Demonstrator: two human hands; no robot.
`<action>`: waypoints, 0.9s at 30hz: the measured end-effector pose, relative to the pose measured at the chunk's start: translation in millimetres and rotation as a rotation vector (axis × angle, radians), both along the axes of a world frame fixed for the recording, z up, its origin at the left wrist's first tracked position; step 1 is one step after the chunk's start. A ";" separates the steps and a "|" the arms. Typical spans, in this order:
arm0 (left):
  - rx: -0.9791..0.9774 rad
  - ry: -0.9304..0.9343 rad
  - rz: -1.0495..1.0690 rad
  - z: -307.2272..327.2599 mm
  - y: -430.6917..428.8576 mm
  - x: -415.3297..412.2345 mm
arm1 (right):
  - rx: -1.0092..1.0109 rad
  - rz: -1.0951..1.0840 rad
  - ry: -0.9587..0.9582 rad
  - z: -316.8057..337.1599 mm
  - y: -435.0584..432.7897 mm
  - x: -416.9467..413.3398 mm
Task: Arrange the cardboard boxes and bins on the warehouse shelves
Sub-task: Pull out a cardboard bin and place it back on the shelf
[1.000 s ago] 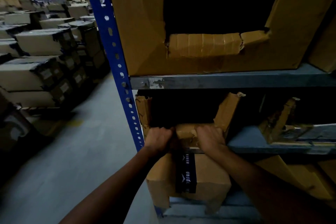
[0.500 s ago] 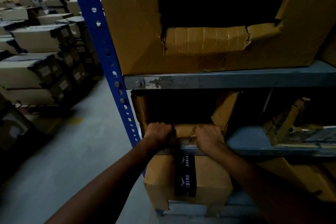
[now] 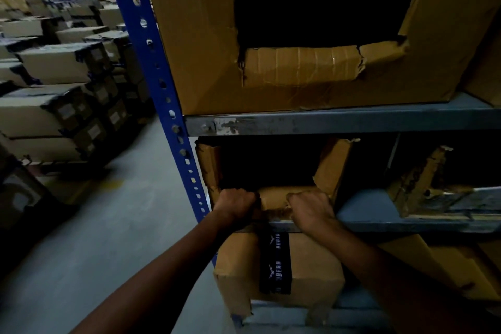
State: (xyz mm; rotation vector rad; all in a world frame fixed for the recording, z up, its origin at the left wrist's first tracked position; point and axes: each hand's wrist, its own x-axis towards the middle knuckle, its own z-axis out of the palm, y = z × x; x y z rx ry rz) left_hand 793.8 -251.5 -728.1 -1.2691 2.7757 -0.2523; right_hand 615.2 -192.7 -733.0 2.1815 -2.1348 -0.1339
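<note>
The light is dim, and the inside of the open-fronted cardboard bin [image 3: 271,168] just above the hands is a black hollow; whether it holds anything cannot be told. The left hand [image 3: 235,205] and the right hand [image 3: 311,209] are both curled tight over the bin's torn lower front lip [image 3: 279,198], side by side with a small gap between them, fingers hidden behind the cardboard. The bin sits on the middle shelf [image 3: 406,225], against the blue upright post [image 3: 151,62] left of the left hand. Directly below the hands a closed cardboard box [image 3: 311,274] with a strip of black printed tape [image 3: 275,263] sits on the shelf beneath; its lettering is only partly readable. Higher up, a larger cut-open bin [image 3: 189,49] is equally dark within. Right of the right hand, a ragged cardboard piece [image 3: 414,179] fades into shadow. Far left, blurred stacked boxes [image 3: 54,84] line the floor [image 3: 95,238].
</note>
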 end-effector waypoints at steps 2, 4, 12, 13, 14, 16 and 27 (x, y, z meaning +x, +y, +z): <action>0.002 -0.014 -0.013 -0.5 0.2 0.2 | -0.007 0.018 0.000 -1.0 1.1 -1.7; -0.006 -0.018 -0.002 -2.3 -0.3 -0.2 | -0.016 0.016 -0.010 -2.9 1.7 -2.7; -0.065 -0.002 0.113 -15.7 12.7 -2.2 | -0.101 0.035 -0.033 -18.0 3.9 -2.1; -0.079 0.005 0.125 -16.7 15.1 -3.2 | -0.113 0.050 -0.049 -17.2 5.6 -3.1; -0.096 0.012 0.127 -16.3 16.8 -3.8 | -0.122 0.072 -0.064 -15.9 7.1 -4.5; -0.113 0.039 0.116 -11.8 20.5 -2.3 | -0.135 0.117 -0.110 -10.0 12.0 -6.9; -0.199 0.447 0.024 7.3 43.1 13.4 | -0.431 0.055 -0.634 15.2 48.1 1.0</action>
